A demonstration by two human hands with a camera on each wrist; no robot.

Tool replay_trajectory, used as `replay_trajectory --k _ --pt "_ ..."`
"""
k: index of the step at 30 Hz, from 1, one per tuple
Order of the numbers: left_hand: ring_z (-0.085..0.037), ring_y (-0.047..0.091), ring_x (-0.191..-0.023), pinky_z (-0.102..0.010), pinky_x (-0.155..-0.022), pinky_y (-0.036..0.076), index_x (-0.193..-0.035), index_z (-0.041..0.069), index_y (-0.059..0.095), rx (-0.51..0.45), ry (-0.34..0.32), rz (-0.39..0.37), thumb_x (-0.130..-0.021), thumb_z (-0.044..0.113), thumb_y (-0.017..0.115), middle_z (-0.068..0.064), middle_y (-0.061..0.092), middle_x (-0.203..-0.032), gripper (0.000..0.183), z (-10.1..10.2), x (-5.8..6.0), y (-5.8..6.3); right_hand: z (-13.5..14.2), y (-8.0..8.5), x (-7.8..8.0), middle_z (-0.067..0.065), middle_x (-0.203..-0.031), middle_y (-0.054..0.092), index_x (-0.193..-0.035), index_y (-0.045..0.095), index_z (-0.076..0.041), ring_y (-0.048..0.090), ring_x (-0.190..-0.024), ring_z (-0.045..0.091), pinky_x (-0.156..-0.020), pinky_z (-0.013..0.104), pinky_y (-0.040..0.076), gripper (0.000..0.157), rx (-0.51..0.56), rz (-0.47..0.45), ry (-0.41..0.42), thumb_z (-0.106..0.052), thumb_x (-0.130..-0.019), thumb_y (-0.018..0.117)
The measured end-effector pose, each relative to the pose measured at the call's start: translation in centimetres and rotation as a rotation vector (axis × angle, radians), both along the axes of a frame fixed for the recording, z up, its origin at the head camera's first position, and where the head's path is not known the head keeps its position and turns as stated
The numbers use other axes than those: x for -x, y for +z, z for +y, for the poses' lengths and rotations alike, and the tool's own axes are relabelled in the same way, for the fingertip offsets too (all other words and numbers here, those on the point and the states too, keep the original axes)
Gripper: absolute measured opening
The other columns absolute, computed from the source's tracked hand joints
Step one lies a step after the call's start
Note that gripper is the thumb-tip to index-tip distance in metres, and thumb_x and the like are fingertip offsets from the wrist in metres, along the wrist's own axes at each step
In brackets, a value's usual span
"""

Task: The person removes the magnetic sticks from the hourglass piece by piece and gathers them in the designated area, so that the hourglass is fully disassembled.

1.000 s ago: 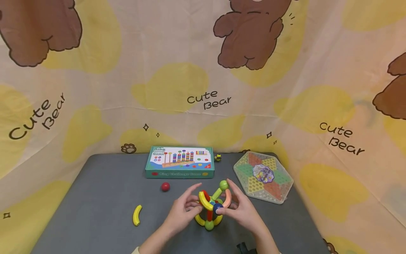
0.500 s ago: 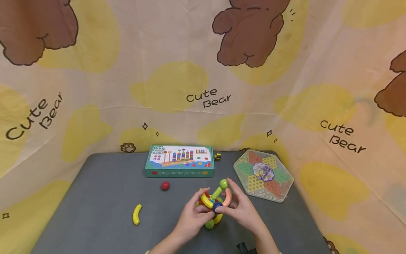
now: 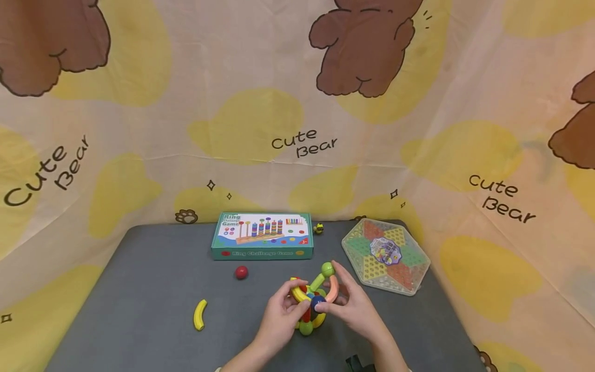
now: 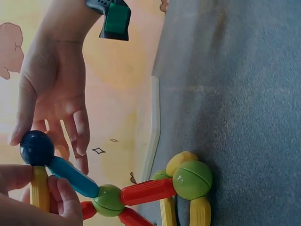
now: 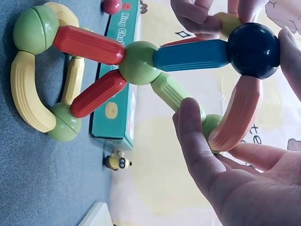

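Observation:
A ball-and-stick building toy [image 5: 139, 62] stands on the grey table, its lower ring made of yellow curved sticks and green balls. Red, blue and light green sticks meet at its central green ball. My left hand [image 3: 281, 315] pinches a yellow curved stick [image 4: 40, 188] between thumb and fingers, its end against the dark blue ball [image 4: 37, 148]. My right hand [image 3: 355, 307] holds the toy's upper right side. Its thumb presses the dark blue ball, while its fingers lie around the pink curved stick [image 5: 240, 115] and a green ball [image 3: 328, 268].
A loose yellow curved stick [image 3: 200, 314] and a red ball [image 3: 241, 272] lie to the left on the table [image 3: 153, 289]. Behind stand a Ring Challenge Game box [image 3: 263, 236] and a small bee-like figure [image 3: 318, 228]. A hexagonal checkers board [image 3: 386, 257] lies right.
My left hand has moved right and closed its fingers on the yellow curved stick by the dark blue ball. My right hand has stayed nearly still on the toy.

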State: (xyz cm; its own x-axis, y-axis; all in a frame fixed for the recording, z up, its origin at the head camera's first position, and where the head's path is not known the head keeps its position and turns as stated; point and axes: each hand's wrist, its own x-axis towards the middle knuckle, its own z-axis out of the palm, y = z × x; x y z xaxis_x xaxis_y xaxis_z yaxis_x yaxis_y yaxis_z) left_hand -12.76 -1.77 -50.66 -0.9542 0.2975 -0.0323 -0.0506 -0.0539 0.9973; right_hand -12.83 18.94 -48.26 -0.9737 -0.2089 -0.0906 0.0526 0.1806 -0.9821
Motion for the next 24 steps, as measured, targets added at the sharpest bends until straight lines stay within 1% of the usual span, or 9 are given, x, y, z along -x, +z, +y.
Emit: replay_trajectory --k 3,5,8,11,15,20,22,24 --pt "-0.026 0.066 -0.111 -0.029 -0.092 0.056 -0.129 0.009 0.057 -0.022 0.009 0.0 -0.096 0.014 0.07 -0.02 0.054 -0.134 0.037 0.1 0.0 0.1 0.0 0.1 0.0 0.018 -0.165 0.02 -0.162 0.019 -0.018 0.049 -0.135 0.046 -0.089 0.028 0.057 0.105 0.004 0.002 0.013 -0.021 -0.081 0.086" --pt "-0.025 0.066 -0.108 -0.029 -0.091 0.056 -0.128 0.007 0.056 -0.017 0.014 0.007 -0.095 0.011 0.07 -0.021 0.055 -0.131 0.036 0.3 -0.1 0.3 0.0 0.1 0.1 0.017 -0.166 0.018 -0.162 0.019 -0.018 0.049 -0.135 0.045 -0.089 0.028 0.057 0.106 0.001 0.003 0.017 -0.022 -0.08 0.086" --pt "-0.022 0.066 -0.101 -0.027 -0.086 0.058 -0.129 0.006 0.057 0.016 0.021 0.026 -0.094 0.009 0.069 -0.021 0.057 -0.128 0.037 0.4 -0.2 0.6 0.1 0.1 0.1 0.016 -0.167 0.016 -0.162 0.019 -0.018 0.05 -0.135 0.043 -0.089 0.028 0.057 0.106 -0.006 -0.001 0.017 -0.023 -0.08 0.086" --pt "-0.019 0.065 -0.098 -0.025 -0.083 0.058 -0.133 0.01 0.055 0.061 0.01 0.046 -0.093 0.013 0.071 -0.019 0.057 -0.127 0.043 0.1 -0.3 0.9 0.1 0.0 0.1 0.016 -0.167 0.016 -0.162 0.019 -0.017 0.051 -0.134 0.042 -0.089 0.028 0.057 0.105 -0.012 0.004 0.018 -0.023 -0.081 0.086" --pt "-0.017 0.063 -0.092 -0.024 -0.08 0.056 -0.136 0.02 0.054 0.129 -0.012 0.105 -0.091 0.021 0.076 -0.017 0.056 -0.128 0.05 -0.8 -0.2 1.2 0.0 0.0 0.1 0.017 -0.167 0.017 -0.162 0.019 -0.016 0.052 -0.133 0.043 -0.089 0.029 0.057 0.105 -0.028 0.017 0.011 -0.025 -0.081 0.086" --pt "-0.015 0.06 -0.09 -0.023 -0.079 0.056 -0.137 0.027 0.057 0.206 -0.018 0.198 -0.093 0.012 0.073 -0.015 0.057 -0.118 0.05 -2.1 0.0 1.4 0.0 0.0 0.2 0.016 -0.166 0.019 -0.162 0.021 -0.017 0.055 -0.131 0.04 -0.088 0.03 0.058 0.106 -0.048 0.011 -0.007 -0.026 -0.079 0.087" --pt "-0.015 0.058 -0.088 -0.024 -0.077 0.056 -0.138 0.031 0.056 0.245 -0.005 0.223 -0.092 0.009 0.072 -0.011 0.057 -0.112 0.054 -2.5 0.2 1.5 0.0 0.1 0.2 0.016 -0.166 0.019 -0.162 0.021 -0.017 0.056 -0.131 0.038 -0.088 0.03 0.058 0.106 -0.06 0.011 -0.009 -0.026 -0.079 0.087" --pt "-0.015 0.058 -0.088 -0.025 -0.077 0.056 -0.142 0.034 0.052 0.274 0.006 0.232 -0.091 0.008 0.073 -0.006 0.056 -0.109 0.061 -2.9 0.3 1.5 0.0 0.1 0.2 0.016 -0.167 0.019 -0.162 0.022 -0.017 0.057 -0.13 0.036 -0.089 0.031 0.058 0.106 -0.071 0.014 -0.012 -0.027 -0.079 0.087"
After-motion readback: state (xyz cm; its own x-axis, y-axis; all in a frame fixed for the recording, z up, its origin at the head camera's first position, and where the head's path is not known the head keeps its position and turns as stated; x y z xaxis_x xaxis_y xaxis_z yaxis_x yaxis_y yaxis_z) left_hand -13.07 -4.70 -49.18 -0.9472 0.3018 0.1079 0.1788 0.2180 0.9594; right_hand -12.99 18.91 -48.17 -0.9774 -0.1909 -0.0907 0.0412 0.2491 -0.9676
